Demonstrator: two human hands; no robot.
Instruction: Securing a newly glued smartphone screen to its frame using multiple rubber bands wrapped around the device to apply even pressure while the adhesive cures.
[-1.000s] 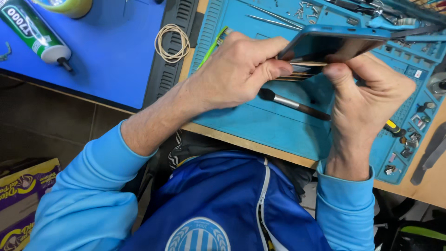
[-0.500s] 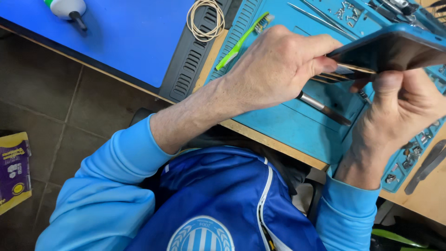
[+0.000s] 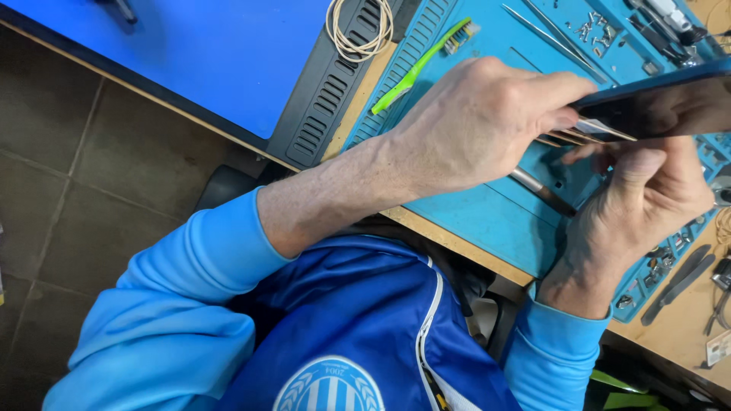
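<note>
Phone [image 3: 655, 106] was held tilted above the teal repair mat [image 3: 487, 213], one edge raised. Left hand [image 3: 487, 122] pinched thin flat picks [image 3: 594, 131] against the phone's near edge, grip pressed together on them. Right hand [image 3: 647, 198] supported the phone from below, fingers curled round it. Judged: the casing was partly pried, not yet separated. On the mat beyond the phone: loose screws [image 3: 590, 27], tweezers [image 3: 556, 34]. A green toothbrush [image 3: 419, 65] lay left of the phone; a metal-tipped tool [image 3: 541, 190] lay under it.
</note>
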